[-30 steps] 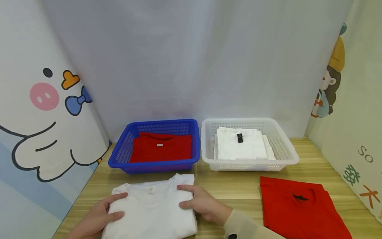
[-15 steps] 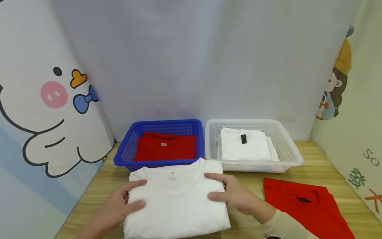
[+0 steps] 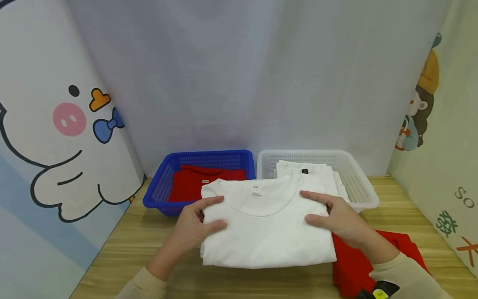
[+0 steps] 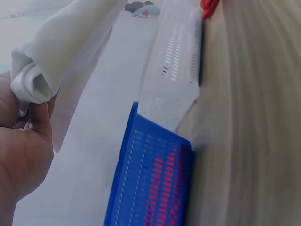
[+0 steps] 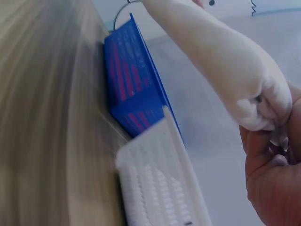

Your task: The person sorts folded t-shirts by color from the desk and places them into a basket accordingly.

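Note:
A folded white T-shirt (image 3: pixel 267 232) hangs above the table, its neckline and small tag facing up. My left hand (image 3: pixel 198 222) grips its left side, thumb on top and fingers underneath. On the other side my right hand (image 3: pixel 337 216) pinches the shirt in the same way. Both wrist views show its rolled edge, the white shirt (image 4: pixel 61 47) lifted off the wood. Behind it stands a white basket (image 3: pixel 360 182) holding folded white shirts (image 3: pixel 325 178), partly covered by the lifted shirt. A blue basket (image 3: pixel 158 191) beside it holds a folded red shirt (image 3: pixel 186 187).
A folded red T-shirt (image 3: pixel 351 265) lies on the wooden table (image 3: pixel 127 249) at the right, partly under my right forearm. A pale curtain (image 3: pixel 224 83) rises behind the baskets, and printed panels (image 3: pixel 37 232) flank the table.
The white T-shirt has risen off the table and moved right and forward in both hands, now overlapping the baskets' front edges in the head view. The baskets stay in place.

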A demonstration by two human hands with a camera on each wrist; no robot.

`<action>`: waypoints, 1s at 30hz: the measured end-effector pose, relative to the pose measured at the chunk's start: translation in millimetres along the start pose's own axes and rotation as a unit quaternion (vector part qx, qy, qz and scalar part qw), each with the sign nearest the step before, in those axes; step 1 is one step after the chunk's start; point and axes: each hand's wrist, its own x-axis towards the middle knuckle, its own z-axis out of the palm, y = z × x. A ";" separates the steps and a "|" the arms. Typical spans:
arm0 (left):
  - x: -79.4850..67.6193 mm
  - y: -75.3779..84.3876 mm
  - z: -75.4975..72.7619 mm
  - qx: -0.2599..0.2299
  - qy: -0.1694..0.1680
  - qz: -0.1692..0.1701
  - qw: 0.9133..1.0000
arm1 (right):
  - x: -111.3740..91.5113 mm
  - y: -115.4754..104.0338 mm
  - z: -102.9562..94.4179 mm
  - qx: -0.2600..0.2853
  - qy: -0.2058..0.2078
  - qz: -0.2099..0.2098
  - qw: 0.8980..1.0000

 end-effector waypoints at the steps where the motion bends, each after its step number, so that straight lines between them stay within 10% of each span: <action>1: 6.5 2.8 3.6 0.000 -0.005 0.006 1.000 | 0.1 -2.0 -5.7 -0.008 0.009 -0.003 1.000; 15: 95.9 23.5 54.3 -0.001 -0.022 0.082 0.996 | 17.7 -17.9 -88.1 -0.082 0.057 -0.024 0.995; 30: 163.2 19.7 86.1 0.017 -0.017 0.037 0.999 | 41.9 -12.0 -134.2 -0.141 0.078 -0.006 0.987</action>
